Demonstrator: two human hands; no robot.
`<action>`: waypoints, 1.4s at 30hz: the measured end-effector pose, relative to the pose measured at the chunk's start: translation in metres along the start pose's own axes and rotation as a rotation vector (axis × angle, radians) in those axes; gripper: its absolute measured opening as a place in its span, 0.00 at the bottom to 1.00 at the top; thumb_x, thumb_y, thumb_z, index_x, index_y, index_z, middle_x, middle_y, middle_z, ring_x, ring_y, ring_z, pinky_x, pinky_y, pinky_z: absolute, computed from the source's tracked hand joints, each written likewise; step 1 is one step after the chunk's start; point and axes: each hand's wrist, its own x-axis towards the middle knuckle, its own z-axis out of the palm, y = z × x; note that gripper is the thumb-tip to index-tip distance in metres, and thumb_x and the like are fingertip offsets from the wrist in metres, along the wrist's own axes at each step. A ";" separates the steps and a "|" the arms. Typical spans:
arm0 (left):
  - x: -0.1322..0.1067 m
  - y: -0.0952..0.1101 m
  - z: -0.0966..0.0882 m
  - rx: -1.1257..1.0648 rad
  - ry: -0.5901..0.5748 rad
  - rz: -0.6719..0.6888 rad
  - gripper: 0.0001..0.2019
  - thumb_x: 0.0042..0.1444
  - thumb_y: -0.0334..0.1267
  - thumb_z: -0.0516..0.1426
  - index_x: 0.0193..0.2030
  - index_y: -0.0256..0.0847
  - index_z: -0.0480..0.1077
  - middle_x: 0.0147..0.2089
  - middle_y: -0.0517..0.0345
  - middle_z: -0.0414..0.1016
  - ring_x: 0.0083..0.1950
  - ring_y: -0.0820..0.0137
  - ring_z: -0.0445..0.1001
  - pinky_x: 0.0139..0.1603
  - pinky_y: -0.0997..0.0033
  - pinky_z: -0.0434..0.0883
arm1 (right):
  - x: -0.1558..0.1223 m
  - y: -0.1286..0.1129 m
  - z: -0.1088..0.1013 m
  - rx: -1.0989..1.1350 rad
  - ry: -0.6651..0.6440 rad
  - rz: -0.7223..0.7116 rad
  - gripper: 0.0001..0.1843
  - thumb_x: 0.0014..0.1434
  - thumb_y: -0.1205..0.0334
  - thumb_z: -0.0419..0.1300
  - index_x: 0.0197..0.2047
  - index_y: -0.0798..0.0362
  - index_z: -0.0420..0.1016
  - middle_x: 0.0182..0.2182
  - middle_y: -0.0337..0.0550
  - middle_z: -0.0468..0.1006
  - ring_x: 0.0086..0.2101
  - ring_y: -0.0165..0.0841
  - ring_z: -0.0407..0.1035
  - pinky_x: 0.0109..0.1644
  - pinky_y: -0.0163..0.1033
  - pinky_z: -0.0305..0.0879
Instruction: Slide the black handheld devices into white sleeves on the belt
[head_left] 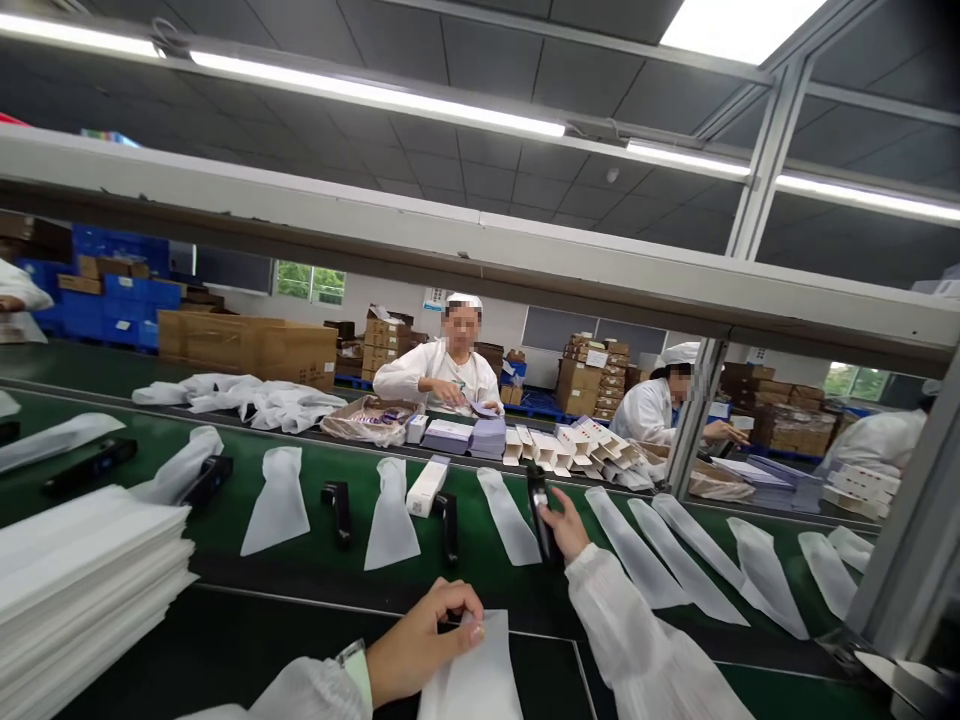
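My left hand (431, 640) is closed at the lower middle, thumb and forefinger on the top edge of a flat white translucent sleeve (480, 675). Out over the green conveyor belt, my right hand (568, 525) grips a black elongated device (538, 505), which is upright; its exact kind I cannot tell. Just left of that device lies another white sleeve (511, 518). Farther left on the belt are a black L-shaped device (448, 525), a small white box (429, 485) and a second L-shaped device (339, 510).
A tall stack of white sleeves (82, 580) stands at left. Several sleeves (637, 548) lie along the belt to the right. Across it, a co-worker (450, 375) handles purple papers beside opened white cartons (577, 448). A metal post (911, 500) rises at right, and a shelf (480, 235) spans overhead.
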 end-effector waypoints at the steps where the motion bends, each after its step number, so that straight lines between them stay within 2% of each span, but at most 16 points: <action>1: 0.000 0.000 0.000 -0.001 -0.002 0.008 0.13 0.50 0.49 0.49 0.30 0.40 0.63 0.30 0.63 0.57 0.37 0.71 0.54 0.43 0.71 0.54 | -0.003 -0.009 0.006 0.181 -0.039 -0.002 0.32 0.48 0.55 0.54 0.55 0.47 0.45 0.33 0.44 0.70 0.34 0.38 0.68 0.37 0.46 0.62; 4: 0.002 0.003 0.001 -0.002 0.020 0.029 0.14 0.51 0.49 0.49 0.29 0.39 0.63 0.29 0.63 0.57 0.35 0.72 0.54 0.43 0.72 0.53 | -0.018 -0.038 0.024 0.640 -0.230 0.017 0.44 0.42 0.58 0.61 0.55 0.38 0.35 0.35 0.40 0.70 0.32 0.35 0.69 0.34 0.43 0.63; 6: 0.002 0.005 0.000 -0.012 0.050 0.052 0.14 0.51 0.49 0.49 0.28 0.38 0.62 0.28 0.62 0.56 0.33 0.73 0.54 0.40 0.74 0.54 | -0.030 -0.052 0.031 0.708 -0.367 0.036 0.46 0.40 0.61 0.63 0.54 0.35 0.36 0.33 0.38 0.69 0.31 0.34 0.69 0.33 0.42 0.63; 12: 0.015 0.029 -0.002 -0.241 0.165 0.124 0.12 0.52 0.47 0.49 0.29 0.39 0.59 0.25 0.65 0.52 0.25 0.78 0.52 0.26 0.79 0.54 | -0.054 -0.059 0.027 0.490 -0.631 0.061 0.19 0.44 0.52 0.59 0.39 0.49 0.63 0.28 0.38 0.69 0.27 0.28 0.66 0.31 0.35 0.61; 15: 0.029 0.046 0.002 -0.251 0.311 0.149 0.10 0.51 0.45 0.50 0.30 0.39 0.60 0.27 0.64 0.55 0.28 0.76 0.57 0.29 0.79 0.57 | -0.070 -0.048 0.023 0.360 -0.818 -0.030 0.22 0.36 0.50 0.63 0.32 0.56 0.69 0.27 0.39 0.69 0.28 0.27 0.64 0.34 0.34 0.60; 17: 0.035 0.053 0.005 -0.213 0.351 0.184 0.10 0.50 0.44 0.51 0.31 0.39 0.62 0.29 0.63 0.58 0.31 0.74 0.59 0.32 0.78 0.59 | -0.076 -0.041 0.020 0.291 -0.896 0.000 0.21 0.37 0.50 0.62 0.30 0.58 0.70 0.25 0.40 0.70 0.27 0.29 0.65 0.34 0.36 0.61; 18: 0.034 0.054 0.006 -0.178 0.364 0.215 0.10 0.49 0.44 0.51 0.30 0.39 0.63 0.31 0.61 0.59 0.33 0.73 0.60 0.34 0.77 0.59 | -0.075 -0.038 0.017 0.262 -0.868 0.027 0.20 0.39 0.49 0.61 0.28 0.59 0.71 0.23 0.41 0.71 0.25 0.29 0.65 0.32 0.36 0.61; 20: 0.026 0.051 0.010 -0.097 0.367 0.212 0.11 0.52 0.44 0.48 0.35 0.41 0.64 0.37 0.58 0.60 0.39 0.69 0.61 0.40 0.73 0.60 | -0.059 -0.034 0.004 0.215 -0.662 0.044 0.21 0.44 0.46 0.56 0.25 0.59 0.70 0.20 0.42 0.71 0.21 0.30 0.65 0.27 0.37 0.61; 23: -0.001 0.032 0.013 0.090 0.339 0.022 0.22 0.48 0.44 0.52 0.52 0.50 0.53 0.47 0.56 0.58 0.47 0.64 0.57 0.49 0.64 0.54 | -0.011 -0.035 -0.038 0.003 -0.135 -0.089 0.27 0.47 0.41 0.47 0.28 0.59 0.68 0.20 0.45 0.72 0.22 0.33 0.66 0.26 0.38 0.62; 25: -0.019 0.018 0.013 0.257 0.270 -0.087 0.21 0.43 0.40 0.56 0.46 0.49 0.58 0.42 0.58 0.61 0.47 0.63 0.57 0.51 0.58 0.49 | 0.020 -0.035 -0.076 -0.354 0.216 -0.208 0.31 0.50 0.41 0.40 0.33 0.60 0.68 0.24 0.47 0.73 0.27 0.36 0.67 0.30 0.38 0.63; 28: -0.034 0.007 0.007 0.397 0.114 -0.142 0.11 0.40 0.38 0.56 0.34 0.44 0.63 0.37 0.61 0.62 0.45 0.63 0.57 0.50 0.58 0.50 | 0.042 -0.022 -0.119 -0.569 0.393 -0.220 0.29 0.51 0.45 0.41 0.38 0.61 0.69 0.30 0.51 0.72 0.36 0.41 0.65 0.39 0.44 0.59; 30: -0.035 0.008 0.002 0.416 0.056 -0.152 0.07 0.42 0.38 0.54 0.30 0.42 0.63 0.35 0.62 0.62 0.43 0.65 0.59 0.48 0.61 0.52 | 0.039 -0.008 -0.126 -0.652 0.406 -0.187 0.25 0.51 0.48 0.43 0.39 0.58 0.69 0.32 0.52 0.71 0.39 0.44 0.63 0.42 0.49 0.55; 34: -0.028 0.007 0.000 0.371 0.084 -0.198 0.06 0.47 0.40 0.51 0.28 0.41 0.63 0.33 0.61 0.62 0.40 0.67 0.60 0.46 0.65 0.55 | 0.002 0.007 -0.086 -0.751 0.332 -0.191 0.21 0.47 0.52 0.53 0.44 0.53 0.67 0.43 0.54 0.66 0.48 0.48 0.54 0.47 0.55 0.48; 36: -0.025 0.003 0.001 0.335 0.109 -0.195 0.07 0.48 0.42 0.49 0.28 0.41 0.63 0.33 0.61 0.61 0.39 0.67 0.60 0.44 0.66 0.56 | -0.028 0.003 -0.048 -0.692 0.087 -0.287 0.20 0.48 0.55 0.53 0.45 0.51 0.65 0.43 0.50 0.65 0.46 0.42 0.57 0.48 0.49 0.52; 39: -0.022 -0.004 0.002 0.300 0.108 -0.142 0.09 0.48 0.44 0.50 0.28 0.41 0.63 0.31 0.61 0.60 0.38 0.67 0.60 0.42 0.68 0.57 | -0.073 -0.006 0.008 -0.402 -0.439 -0.320 0.17 0.46 0.55 0.57 0.41 0.48 0.68 0.37 0.43 0.69 0.37 0.34 0.64 0.40 0.39 0.60; 42: -0.020 -0.004 0.000 0.228 0.098 -0.085 0.10 0.49 0.44 0.49 0.30 0.41 0.64 0.31 0.61 0.60 0.38 0.68 0.60 0.41 0.69 0.58 | -0.100 -0.011 0.038 -0.298 -0.521 -0.285 0.13 0.40 0.56 0.62 0.33 0.50 0.72 0.28 0.40 0.70 0.29 0.31 0.64 0.33 0.36 0.61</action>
